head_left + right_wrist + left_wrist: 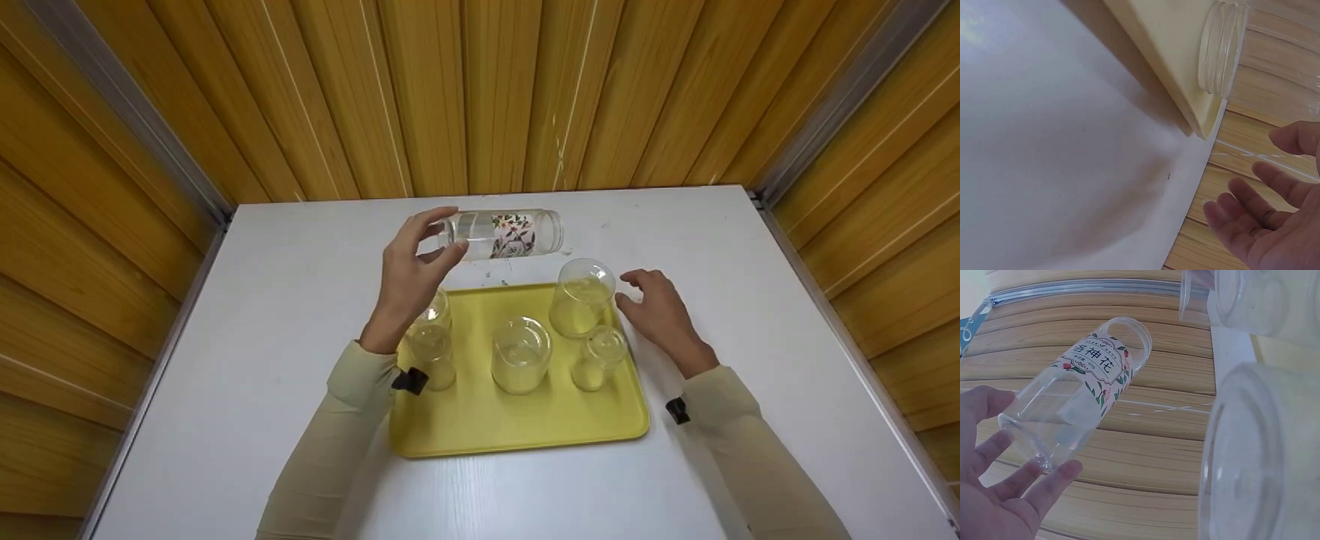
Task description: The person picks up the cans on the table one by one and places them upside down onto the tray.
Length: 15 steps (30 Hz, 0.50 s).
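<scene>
My left hand (409, 274) pinches one end of a clear jar (512, 234) between thumb and fingers, holding it sideways behind the tray. Its other end has an open mouth, and a floral paper label (1098, 368) wraps its side. On a yellow tray (517, 431) stand several clear jars, mouth down where I can tell. Just right of the large jar (581, 300) at the tray's back corner, my right hand (660, 315) hovers with relaxed, loosely bent fingers, holding nothing. A threaded neck (1219, 50) shows on the tray in the right wrist view.
The middle jar (521, 356) and a narrower jar (596, 360) stand towards the tray's centre and right. Jars at the left (433, 356) are partly hidden by my left wrist. A white table (300, 247) lies beneath, with wood-patterned walls (495, 97) around it.
</scene>
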Available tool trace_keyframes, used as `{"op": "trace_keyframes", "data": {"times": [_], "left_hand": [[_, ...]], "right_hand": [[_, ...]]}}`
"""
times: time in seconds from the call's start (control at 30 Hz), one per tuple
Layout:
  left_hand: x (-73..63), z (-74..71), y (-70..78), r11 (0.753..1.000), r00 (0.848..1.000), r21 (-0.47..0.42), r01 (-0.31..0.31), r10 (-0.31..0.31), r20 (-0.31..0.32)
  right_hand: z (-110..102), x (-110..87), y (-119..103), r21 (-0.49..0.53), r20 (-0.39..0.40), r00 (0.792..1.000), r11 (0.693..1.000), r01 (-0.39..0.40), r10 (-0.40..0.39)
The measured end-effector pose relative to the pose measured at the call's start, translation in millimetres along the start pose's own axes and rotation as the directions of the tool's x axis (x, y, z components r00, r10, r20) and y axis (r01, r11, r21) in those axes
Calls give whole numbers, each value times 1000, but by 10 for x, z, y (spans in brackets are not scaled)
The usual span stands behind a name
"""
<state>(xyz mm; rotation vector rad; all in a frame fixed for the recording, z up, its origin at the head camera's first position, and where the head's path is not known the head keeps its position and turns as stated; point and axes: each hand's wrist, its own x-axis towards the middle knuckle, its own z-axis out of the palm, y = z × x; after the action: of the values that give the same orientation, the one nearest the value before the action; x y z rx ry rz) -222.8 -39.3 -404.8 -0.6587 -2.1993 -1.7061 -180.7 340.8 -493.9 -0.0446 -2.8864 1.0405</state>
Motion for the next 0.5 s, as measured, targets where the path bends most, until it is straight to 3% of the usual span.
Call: {"op": "trace_keyframes", "data": {"times": [0.27,0.5], "left_hand": [[13,-78,1,999,1000,41,-1,1,1],[8,-105,14,997,1000,79,18,-19,7]], "right_hand": [[36,-5,33,-100,46,999,995,-9,14],[64,-3,67,-128,87,996,992,-5,17]]}}
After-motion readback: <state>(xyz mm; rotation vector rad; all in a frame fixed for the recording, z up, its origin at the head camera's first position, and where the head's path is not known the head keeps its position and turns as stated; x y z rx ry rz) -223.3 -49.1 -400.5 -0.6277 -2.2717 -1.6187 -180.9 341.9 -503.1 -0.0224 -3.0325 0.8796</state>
